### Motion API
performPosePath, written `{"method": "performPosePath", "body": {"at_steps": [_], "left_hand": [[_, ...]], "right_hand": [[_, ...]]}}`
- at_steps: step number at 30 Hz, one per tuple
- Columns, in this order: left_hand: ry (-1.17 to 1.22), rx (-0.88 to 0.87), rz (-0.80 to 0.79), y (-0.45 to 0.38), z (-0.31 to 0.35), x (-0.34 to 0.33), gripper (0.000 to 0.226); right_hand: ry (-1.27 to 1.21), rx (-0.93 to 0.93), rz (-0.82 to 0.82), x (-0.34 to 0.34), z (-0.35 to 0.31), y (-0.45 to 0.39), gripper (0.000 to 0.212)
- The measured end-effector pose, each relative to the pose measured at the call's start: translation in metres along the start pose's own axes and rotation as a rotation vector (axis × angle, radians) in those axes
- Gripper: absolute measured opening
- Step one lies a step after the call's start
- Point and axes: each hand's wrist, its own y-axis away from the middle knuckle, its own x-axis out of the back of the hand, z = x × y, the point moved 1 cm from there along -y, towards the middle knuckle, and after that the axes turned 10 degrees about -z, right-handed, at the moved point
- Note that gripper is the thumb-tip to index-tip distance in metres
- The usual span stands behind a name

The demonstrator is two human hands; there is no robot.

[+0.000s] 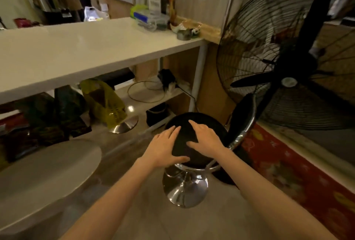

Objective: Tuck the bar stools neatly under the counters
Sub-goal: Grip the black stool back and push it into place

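A black bar stool [194, 124] with a round seat, a curved chrome-framed backrest and a chrome pedestal base stands on the floor in front of the white counter [80, 55], outside its edge. My left hand [165, 147] lies on the seat's left rim, fingers spread and thumb along the front edge. My right hand [206, 140] rests flat on top of the seat, fingers apart. A second stool sits under the counter, its dark seat half hidden; its chrome base [124, 124] shows.
A big black floor fan [284, 70] stands right beside the stool's backrest. Yellow bag [104, 101], dark boxes [57, 117] and cables [146, 92] lie under the counter. A grey round table [44, 168] is at left; a red carpet [299, 172] at right.
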Motion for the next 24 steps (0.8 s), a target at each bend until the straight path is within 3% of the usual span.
{"method": "performPosePath", "body": {"at_steps": [6, 12, 20, 24], "left_hand": [[0.065, -0.055, 0.022, -0.060, 0.102, -0.012, 0.101], [0.345, -0.028, -0.042, -0.108, 0.170, -0.014, 0.094], [0.363, 0.065, -0.120, -0.172, 0.200, -0.026, 0.096], [0.455, 0.083, -0.151, -0.203, 0.208, -0.029, 0.082]], "right_hand": [[-0.047, -0.008, 0.125, 0.053, 0.096, 0.041, 0.069], [-0.169, -0.052, 0.153, 0.081, 0.174, 0.059, 0.052], [-0.051, 0.017, 0.123, 0.088, 0.251, 0.033, 0.073], [0.094, 0.148, 0.070, 0.093, 0.275, -0.001, 0.079]]}}
